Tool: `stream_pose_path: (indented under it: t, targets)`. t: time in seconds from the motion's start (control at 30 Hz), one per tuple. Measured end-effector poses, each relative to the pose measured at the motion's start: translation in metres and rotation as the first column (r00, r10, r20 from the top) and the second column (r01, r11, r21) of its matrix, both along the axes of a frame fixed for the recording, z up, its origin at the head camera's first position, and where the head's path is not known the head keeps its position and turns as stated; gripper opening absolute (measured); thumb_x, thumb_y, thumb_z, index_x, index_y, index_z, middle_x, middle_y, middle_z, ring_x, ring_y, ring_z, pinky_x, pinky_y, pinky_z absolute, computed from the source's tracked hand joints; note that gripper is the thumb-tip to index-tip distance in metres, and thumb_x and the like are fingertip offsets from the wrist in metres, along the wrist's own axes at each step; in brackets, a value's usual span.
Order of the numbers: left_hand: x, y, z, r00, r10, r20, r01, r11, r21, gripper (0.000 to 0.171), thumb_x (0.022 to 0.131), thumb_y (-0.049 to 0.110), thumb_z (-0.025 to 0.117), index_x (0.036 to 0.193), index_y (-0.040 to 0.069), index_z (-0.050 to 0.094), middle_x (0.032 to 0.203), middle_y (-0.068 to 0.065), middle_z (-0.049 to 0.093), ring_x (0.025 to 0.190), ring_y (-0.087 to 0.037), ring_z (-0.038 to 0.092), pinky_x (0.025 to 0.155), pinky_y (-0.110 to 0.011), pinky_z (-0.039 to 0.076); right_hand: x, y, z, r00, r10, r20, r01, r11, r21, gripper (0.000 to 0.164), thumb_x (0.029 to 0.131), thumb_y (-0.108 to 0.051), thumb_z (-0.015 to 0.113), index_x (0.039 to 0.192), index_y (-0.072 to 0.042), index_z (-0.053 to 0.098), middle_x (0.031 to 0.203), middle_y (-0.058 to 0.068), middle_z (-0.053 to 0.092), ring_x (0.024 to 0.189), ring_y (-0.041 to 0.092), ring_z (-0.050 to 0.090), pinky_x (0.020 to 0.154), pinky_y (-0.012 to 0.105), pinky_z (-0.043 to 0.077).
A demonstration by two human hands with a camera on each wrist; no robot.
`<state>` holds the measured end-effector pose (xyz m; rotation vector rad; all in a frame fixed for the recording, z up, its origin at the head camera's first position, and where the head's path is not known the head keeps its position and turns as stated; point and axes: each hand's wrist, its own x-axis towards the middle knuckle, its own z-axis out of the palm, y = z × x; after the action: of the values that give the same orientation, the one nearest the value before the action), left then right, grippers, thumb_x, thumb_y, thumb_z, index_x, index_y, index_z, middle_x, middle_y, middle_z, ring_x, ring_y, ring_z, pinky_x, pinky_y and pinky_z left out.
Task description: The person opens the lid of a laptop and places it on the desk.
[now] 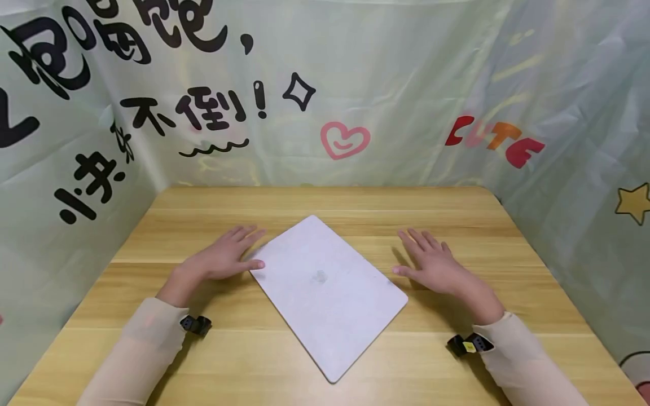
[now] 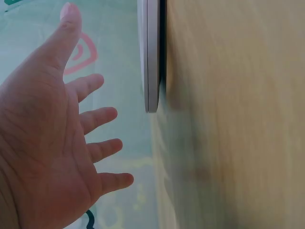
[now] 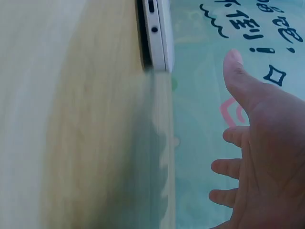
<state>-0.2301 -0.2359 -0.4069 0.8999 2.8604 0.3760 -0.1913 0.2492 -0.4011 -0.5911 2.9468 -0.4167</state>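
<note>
A closed, pale silver laptop (image 1: 330, 310) lies on the table, turned so that one corner points towards me. A faint round mark sits in the middle of its lid. Beyond its left corner my left hand (image 1: 223, 256) hovers with the fingers spread and the thumb over the lid's edge; the left wrist view shows this hand (image 2: 45, 129) apart from the laptop's thin side (image 2: 151, 62). To the right, my right hand (image 1: 434, 268) is held above the wood, fingers extended, holding nothing. Small ports show on the laptop's side (image 3: 159, 43) in the right wrist view.
The light wooden table (image 1: 228, 361) runs back to a pale cloth backdrop (image 1: 406, 73) printed with black characters, a pink heart (image 1: 345, 141) and coloured letters. Cloth also hangs along both sides. A small black camera sits on each wrist.
</note>
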Motion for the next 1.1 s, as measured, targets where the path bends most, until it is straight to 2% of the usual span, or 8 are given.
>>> stream_pose_path:
  t: [0.33, 0.53, 0.7, 0.8, 0.93, 1.03, 1.1]
  targets:
    - [0.003, 0.01, 0.002, 0.999, -0.051, 0.019, 0.05, 0.997, 0.062, 0.089, 0.089, 0.064, 0.057, 0.156, 0.014, 0.028, 0.157, -0.02, 0.025, 0.142, -0.046, 0.019, 0.111, -0.062, 0.02, 0.011, -0.021, 0.003, 0.995, 0.1, -0.007, -0.1, 0.994, -0.049, 0.093, 0.09, -0.067, 0.051, 0.158, -0.015, 0.017, 0.16, 0.02, 0.017, 0.143, 0.048, 0.011, 0.107, 0.071, 0.012]
    - [0.004, 0.014, 0.0, 0.996, -0.082, 0.033, 0.08, 0.995, 0.06, 0.093, 0.085, 0.068, 0.059, 0.156, 0.016, 0.028, 0.157, -0.019, 0.025, 0.142, -0.043, 0.021, 0.11, -0.062, 0.024, 0.02, -0.028, 0.004, 0.98, 0.198, 0.006, -0.196, 0.974, -0.111, 0.093, 0.086, -0.067, 0.056, 0.158, -0.019, 0.022, 0.16, 0.017, 0.019, 0.144, 0.045, 0.014, 0.11, 0.066, 0.018]
    - [0.002, 0.02, 0.0, 0.993, -0.108, 0.036, 0.107, 0.994, 0.026, 0.097, 0.081, 0.073, 0.057, 0.156, 0.018, 0.029, 0.157, -0.019, 0.025, 0.142, -0.042, 0.022, 0.11, -0.06, 0.026, 0.024, -0.029, 0.001, 0.957, 0.289, -0.007, -0.287, 0.948, -0.138, 0.089, 0.083, -0.068, 0.059, 0.156, -0.027, 0.028, 0.159, 0.013, 0.024, 0.145, 0.037, 0.02, 0.109, 0.057, 0.029]
    - [-0.001, 0.024, 0.0, 0.992, -0.121, 0.035, 0.121, 0.993, -0.012, 0.099, 0.08, 0.075, 0.056, 0.156, 0.018, 0.029, 0.157, -0.017, 0.025, 0.143, -0.043, 0.02, 0.11, -0.061, 0.023, 0.024, -0.029, 0.0, 0.946, 0.325, -0.014, -0.324, 0.938, -0.122, 0.089, 0.082, -0.068, 0.061, 0.155, -0.029, 0.03, 0.158, 0.011, 0.027, 0.144, 0.032, 0.024, 0.109, 0.053, 0.032]
    - [-0.001, 0.03, -0.002, 0.99, -0.138, 0.04, 0.139, 0.989, -0.047, 0.099, 0.079, 0.076, 0.057, 0.155, 0.017, 0.032, 0.158, -0.016, 0.025, 0.142, -0.048, 0.016, 0.111, -0.063, 0.018, 0.026, -0.028, -0.004, 0.917, 0.398, -0.037, -0.399, 0.912, -0.095, 0.092, 0.079, -0.066, 0.065, 0.154, -0.023, 0.035, 0.155, 0.013, 0.032, 0.141, 0.033, 0.03, 0.107, 0.052, 0.035]
    - [0.003, 0.032, -0.004, 0.988, -0.145, 0.057, 0.147, 0.988, -0.04, 0.099, 0.078, 0.074, 0.06, 0.154, 0.016, 0.034, 0.158, -0.017, 0.025, 0.142, -0.05, 0.015, 0.111, -0.064, 0.017, 0.029, -0.028, -0.008, 0.886, 0.46, -0.061, -0.463, 0.884, -0.068, 0.094, 0.076, -0.066, 0.067, 0.152, -0.02, 0.038, 0.153, 0.015, 0.034, 0.14, 0.035, 0.032, 0.106, 0.053, 0.037]
    - [0.005, 0.032, -0.004, 0.987, -0.141, 0.077, 0.144, 0.989, -0.037, 0.1, 0.077, 0.075, 0.061, 0.154, 0.017, 0.033, 0.159, -0.016, 0.024, 0.143, -0.048, 0.015, 0.112, -0.063, 0.017, 0.031, -0.029, -0.01, 0.876, 0.481, -0.045, -0.482, 0.874, -0.053, 0.094, 0.074, -0.067, 0.068, 0.152, -0.022, 0.039, 0.154, 0.013, 0.034, 0.141, 0.034, 0.031, 0.106, 0.052, 0.036]
